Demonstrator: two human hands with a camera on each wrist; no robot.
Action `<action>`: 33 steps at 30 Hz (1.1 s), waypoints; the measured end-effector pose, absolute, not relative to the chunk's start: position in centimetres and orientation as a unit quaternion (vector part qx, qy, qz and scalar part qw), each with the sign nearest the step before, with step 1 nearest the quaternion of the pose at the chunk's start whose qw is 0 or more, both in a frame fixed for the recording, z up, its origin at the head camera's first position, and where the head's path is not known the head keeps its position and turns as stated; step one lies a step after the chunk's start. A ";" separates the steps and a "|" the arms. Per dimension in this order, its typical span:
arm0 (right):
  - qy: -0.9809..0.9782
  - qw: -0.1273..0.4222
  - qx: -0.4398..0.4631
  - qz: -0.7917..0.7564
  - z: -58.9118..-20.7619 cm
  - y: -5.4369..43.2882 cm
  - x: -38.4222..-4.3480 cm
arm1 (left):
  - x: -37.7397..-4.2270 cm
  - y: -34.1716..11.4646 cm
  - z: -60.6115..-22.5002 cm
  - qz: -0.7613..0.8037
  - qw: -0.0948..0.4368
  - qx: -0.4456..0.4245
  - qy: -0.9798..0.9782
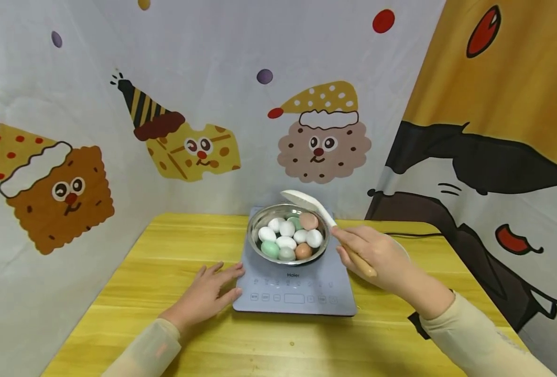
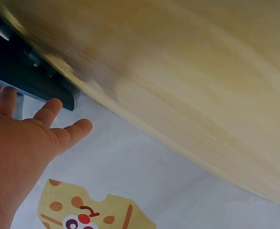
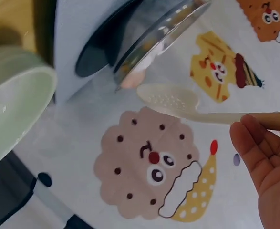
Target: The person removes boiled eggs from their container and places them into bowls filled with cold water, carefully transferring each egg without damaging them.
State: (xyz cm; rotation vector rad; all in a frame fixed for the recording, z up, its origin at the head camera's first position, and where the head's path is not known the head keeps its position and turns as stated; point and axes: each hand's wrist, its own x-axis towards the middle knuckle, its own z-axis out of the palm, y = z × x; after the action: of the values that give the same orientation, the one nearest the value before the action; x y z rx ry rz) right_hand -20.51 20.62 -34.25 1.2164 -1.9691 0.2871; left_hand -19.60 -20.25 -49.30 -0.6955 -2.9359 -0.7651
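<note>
Cooktop point(image 1: 302, 287) marked Haier, right hand point(image 1: 377, 252) gripping spoon point(image 1: 324, 212)

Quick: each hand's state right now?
Left hand: open, fingers at the cooktop's left edge.
Right hand: closed, holding the spoon by its handle.

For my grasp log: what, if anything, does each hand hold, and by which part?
Right hand: a white perforated spoon, gripped by its tan wooden handle. Left hand: nothing.
</note>
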 end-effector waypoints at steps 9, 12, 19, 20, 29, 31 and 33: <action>-0.769 0.403 0.470 0.158 -34.7 22.0 -21.1 | -19.6 -20.3 -48.9 -0.243 0.012 -0.222 -0.944; -0.794 0.366 0.408 0.264 -34.5 22.8 -21.6 | -19.6 -20.3 -48.9 -0.243 0.013 -0.220 -0.944; -0.793 0.162 0.165 0.564 -33.9 25.3 -22.6 | -19.3 -20.2 -49.0 -0.247 0.009 -0.217 -0.944; -0.787 0.148 0.146 0.581 -33.9 25.5 -22.8 | -19.3 -20.2 -49.0 -0.246 0.011 -0.218 -0.944; -0.791 0.101 0.114 0.593 -34.4 25.0 -23.3 | -19.1 -20.0 -48.7 -0.249 0.008 -0.220 -0.943; -0.785 0.093 0.100 0.604 -34.5 24.7 -23.5 | -19.0 -19.9 -48.6 -0.247 0.013 -0.221 -0.943; -0.770 0.077 0.072 0.630 -34.7 24.6 -23.7 | -19.0 -19.8 -48.5 -0.243 0.014 -0.220 -0.945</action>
State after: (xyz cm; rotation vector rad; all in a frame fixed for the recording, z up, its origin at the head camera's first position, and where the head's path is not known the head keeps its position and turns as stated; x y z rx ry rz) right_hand -23.71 24.57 -34.68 0.2170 -2.3059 1.8873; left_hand -18.97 -19.85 -48.50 -0.6849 -2.9419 -0.7574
